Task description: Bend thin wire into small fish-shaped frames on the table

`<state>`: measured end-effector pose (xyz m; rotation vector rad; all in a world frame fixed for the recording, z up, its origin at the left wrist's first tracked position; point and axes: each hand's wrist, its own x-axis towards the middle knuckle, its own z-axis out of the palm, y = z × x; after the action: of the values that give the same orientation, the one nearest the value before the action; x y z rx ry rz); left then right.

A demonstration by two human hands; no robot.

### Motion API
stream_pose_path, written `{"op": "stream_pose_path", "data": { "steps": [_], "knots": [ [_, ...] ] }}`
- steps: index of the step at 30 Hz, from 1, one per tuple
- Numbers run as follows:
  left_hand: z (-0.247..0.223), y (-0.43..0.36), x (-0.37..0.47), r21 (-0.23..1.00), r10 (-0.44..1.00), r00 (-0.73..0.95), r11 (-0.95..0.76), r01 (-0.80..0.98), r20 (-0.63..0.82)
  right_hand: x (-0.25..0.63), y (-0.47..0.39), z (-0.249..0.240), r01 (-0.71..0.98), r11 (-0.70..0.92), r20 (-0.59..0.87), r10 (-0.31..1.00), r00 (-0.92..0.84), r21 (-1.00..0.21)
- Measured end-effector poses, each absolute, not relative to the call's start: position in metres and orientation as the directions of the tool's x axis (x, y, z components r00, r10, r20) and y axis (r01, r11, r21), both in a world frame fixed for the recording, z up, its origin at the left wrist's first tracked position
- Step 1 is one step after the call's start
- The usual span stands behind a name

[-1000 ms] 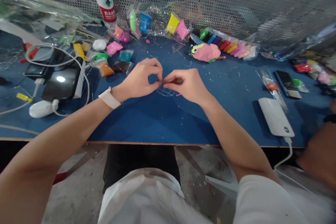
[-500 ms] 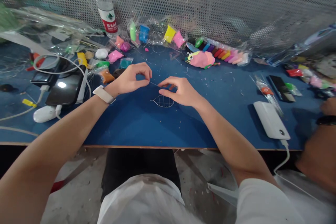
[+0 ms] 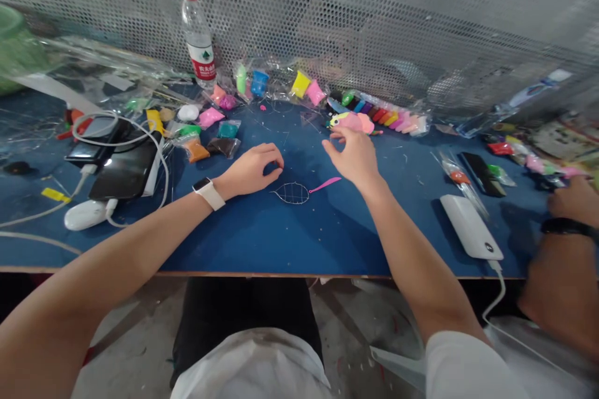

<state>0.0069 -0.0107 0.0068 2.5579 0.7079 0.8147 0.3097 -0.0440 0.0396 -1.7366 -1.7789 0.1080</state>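
Note:
My left hand (image 3: 253,169) rests on the table with fingers curled in and the thumb tip close to the index tip; anything in this pinch is too fine to make out. To its right lies a thin wire leaf-shaped frame (image 3: 293,194) with crossing wires inside. A flat pink tool (image 3: 327,184) touches the frame's right end. My right hand (image 3: 353,153) is open, thumb and fingers apart, over the table just in front of a pink and yellow clay fish (image 3: 350,121), covering part of it.
Clay packets (image 3: 224,147) and a water bottle (image 3: 200,50) line the back by the mesh panel. Phones (image 3: 126,168) and cables lie left. A white power bank (image 3: 470,227) is at right, near another person's arm (image 3: 568,249).
My hands have moved apart; the thin strand between them no longer shows. My right hand has gone right and away from me, uncovering the pink tool. The view has tilted up slightly.

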Motion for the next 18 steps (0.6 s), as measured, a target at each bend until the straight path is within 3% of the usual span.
{"op": "stream_pose_path", "data": {
  "steps": [4,10,18],
  "knots": [
    [0.001,-0.011,0.013,0.386,0.528,0.774,-0.834,0.395,0.350,0.312,-0.031,0.035,0.949,0.096,0.337,0.941,0.011,-0.300],
    [0.004,-0.014,0.016,0.386,0.540,0.781,-0.824,0.414,0.313,0.284,0.012,0.042,0.983,0.173,0.201,0.967,-0.158,-0.055],
    [0.004,-0.015,0.015,0.363,0.512,0.806,-0.842,0.400,0.297,0.287,0.093,0.050,0.999,0.026,0.059,0.998,-0.027,0.021]
  ]
}}
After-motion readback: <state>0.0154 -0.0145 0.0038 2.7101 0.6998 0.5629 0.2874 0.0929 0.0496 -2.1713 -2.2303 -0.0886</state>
